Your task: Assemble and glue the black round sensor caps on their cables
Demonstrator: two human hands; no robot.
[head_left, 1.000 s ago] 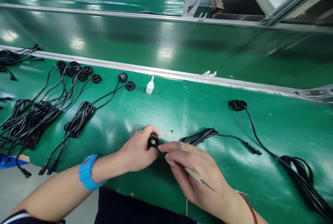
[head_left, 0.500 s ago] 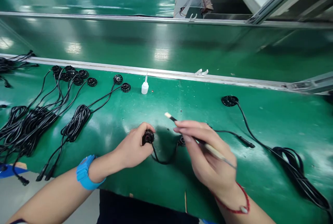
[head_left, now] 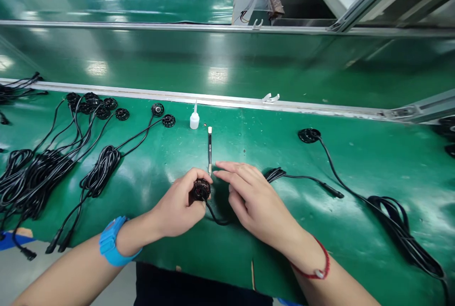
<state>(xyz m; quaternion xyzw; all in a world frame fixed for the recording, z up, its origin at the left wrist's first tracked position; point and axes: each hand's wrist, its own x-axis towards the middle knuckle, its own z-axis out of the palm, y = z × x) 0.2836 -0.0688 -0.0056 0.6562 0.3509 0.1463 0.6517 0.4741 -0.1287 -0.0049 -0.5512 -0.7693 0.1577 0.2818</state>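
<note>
My left hand (head_left: 179,204) is closed round a small black round part (head_left: 200,189) with a black cable (head_left: 216,218) trailing from it, held on the green bench. My right hand (head_left: 250,197) lies just right of it, fingers stretched out flat, holding nothing. A thin brush (head_left: 209,147) with a pale tip lies on the bench, its near end right by my right fingertips. A small white glue bottle (head_left: 194,120) stands beyond the brush.
Several black round parts with coiled cables (head_left: 46,164) lie at the left. Another round part (head_left: 308,135) with a long cable (head_left: 398,216) lies at the right. A metal rail (head_left: 320,108) divides the bench from the green conveyor belt behind.
My right hand held the brush at the round part, lifted it away, then laid it on the bench. The fingers are now spread and free of it. My left hand kept its grip.
</note>
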